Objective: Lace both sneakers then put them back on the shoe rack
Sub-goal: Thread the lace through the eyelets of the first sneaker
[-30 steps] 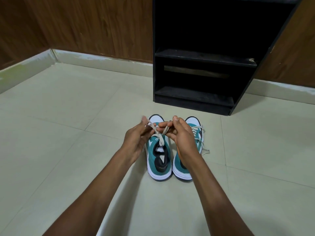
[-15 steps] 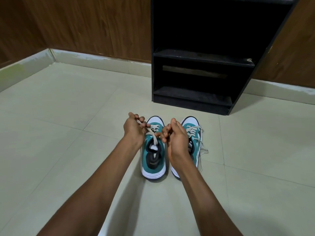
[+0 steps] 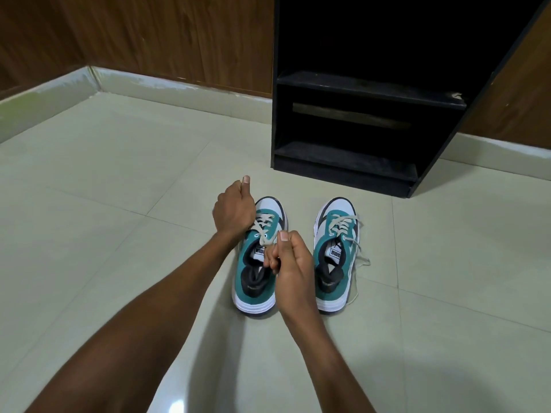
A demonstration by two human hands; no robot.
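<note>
On the tiled floor (image 3: 119, 204) before the black shoe rack (image 3: 351, 174), our left hand (image 3: 234, 210) and right hand (image 3: 287, 257) each pinch a lace end of the left sneaker (image 3: 256, 281) (right sneaker (image 3: 337, 257) alongside); uneven pulling could slip the knot.

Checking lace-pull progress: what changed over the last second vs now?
The hands have drawn apart. The left hand went out and forward past the toe of the left sneaker; the right hand came back toward the person over the collar. Both still grip its lace, now stretched between them. Unchanged: both sneakers on the floor, the right sneaker untouched with loose lace ends, and the shoe rack with no shoes on it.
</note>
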